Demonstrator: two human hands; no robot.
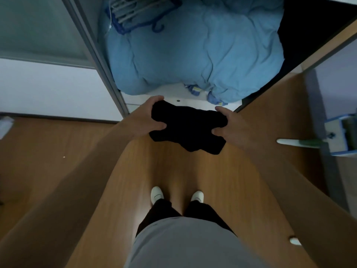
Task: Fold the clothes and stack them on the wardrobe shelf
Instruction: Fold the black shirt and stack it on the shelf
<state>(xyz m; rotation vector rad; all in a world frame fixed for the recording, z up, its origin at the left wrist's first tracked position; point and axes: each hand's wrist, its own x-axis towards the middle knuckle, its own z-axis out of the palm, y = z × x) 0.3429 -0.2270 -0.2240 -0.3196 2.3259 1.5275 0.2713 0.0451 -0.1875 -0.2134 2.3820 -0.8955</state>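
1. A single wide-angle camera rides on the person's head, just before the wardrobe shelf (170, 94) and above it.
2. It faces forward and steeply down, so the shelf crosses the upper middle and the blue duvet (193, 55) on it fills the top.
3. Just short of the shelf, close to the lens (mid-frame), the left hand (148, 118) and right hand (231, 128) grip a black garment (187, 128).
4. Farther back from the shelf, straight beneath the camera, white shoes (157, 194) stand on the wooden floor (193, 171).

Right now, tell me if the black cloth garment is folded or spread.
Folded: the black cloth garment is a compact bundle, held at its sides by the left grip and right grip, not hanging open.
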